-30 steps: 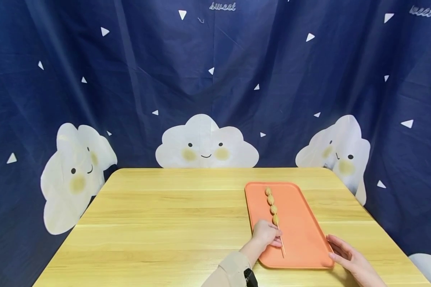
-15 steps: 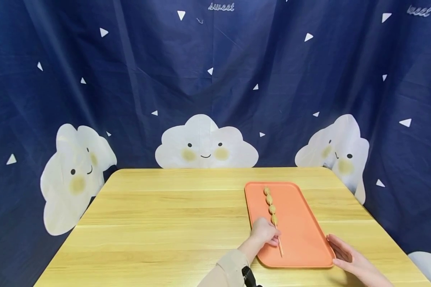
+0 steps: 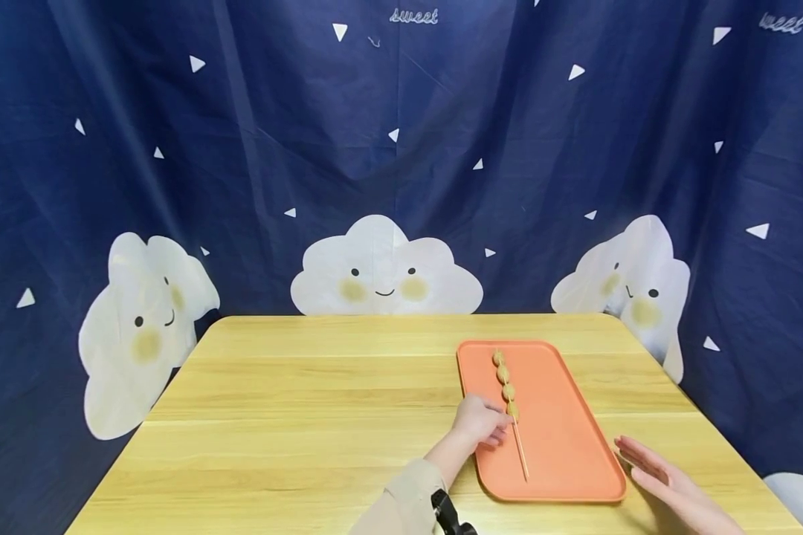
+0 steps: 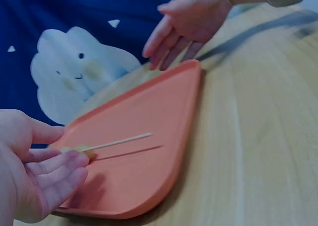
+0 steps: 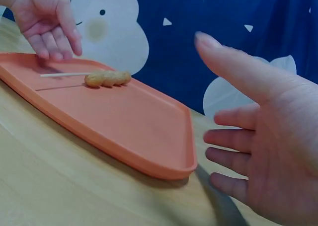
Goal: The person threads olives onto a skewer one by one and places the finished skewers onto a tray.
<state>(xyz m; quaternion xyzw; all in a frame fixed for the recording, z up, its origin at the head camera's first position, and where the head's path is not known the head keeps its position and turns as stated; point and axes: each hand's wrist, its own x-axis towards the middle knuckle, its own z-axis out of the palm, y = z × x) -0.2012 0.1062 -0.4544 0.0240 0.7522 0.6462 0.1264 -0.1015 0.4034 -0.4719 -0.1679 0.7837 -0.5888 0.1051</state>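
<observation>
A skewer of several round brown balls (image 3: 504, 374) lies lengthwise along the left part of an orange tray (image 3: 562, 431), its bare stick pointing to the near edge. My left hand (image 3: 478, 422) hovers over the tray's left rim beside the stick. In the right wrist view, a gap shows between the left hand (image 5: 47, 22) and the skewer (image 5: 107, 79), and its fingers are loosely extended. Off the tray's near right corner is my right hand (image 3: 672, 487), fingers spread and holding nothing. In the left wrist view, the left fingers cover most of the balls.
The tray sits on the right side of a light wooden table (image 3: 294, 423). A dark blue curtain (image 3: 348, 163) with white clouds and triangles hangs around the back and sides.
My left hand has let go of the skewer's stick and drawn off to the left. My right hand has come away from the tray's right rim. The skewer stays on the tray.
</observation>
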